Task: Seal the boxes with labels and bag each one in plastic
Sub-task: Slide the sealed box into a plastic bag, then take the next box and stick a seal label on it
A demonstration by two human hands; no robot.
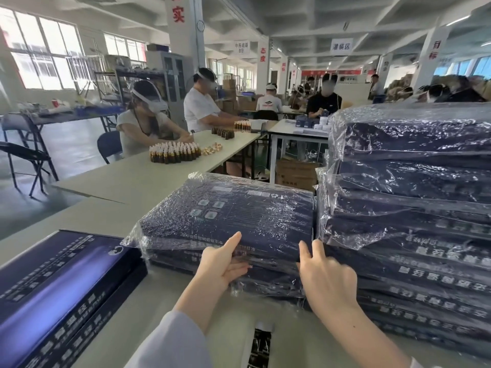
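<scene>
The bagged box [231,216] lies flat on top of a short stack [265,280] of other wrapped boxes, at the middle of the counter [111,216], its near edge facing the person. The left hand [223,264] pinches that edge, thumb on top and fingers [236,272] curled beneath, likely to square the box with those under it. The right hand [326,277] lays two straight digits on the same edge; its other fingers are hidden. Just beside, to the right, a tall stack [411,195] of finished boxes rises, so done work seems to gather here. On the left an unbagged box [61,285] waits within reach, and a label strip [261,343] lies near the person.
</scene>
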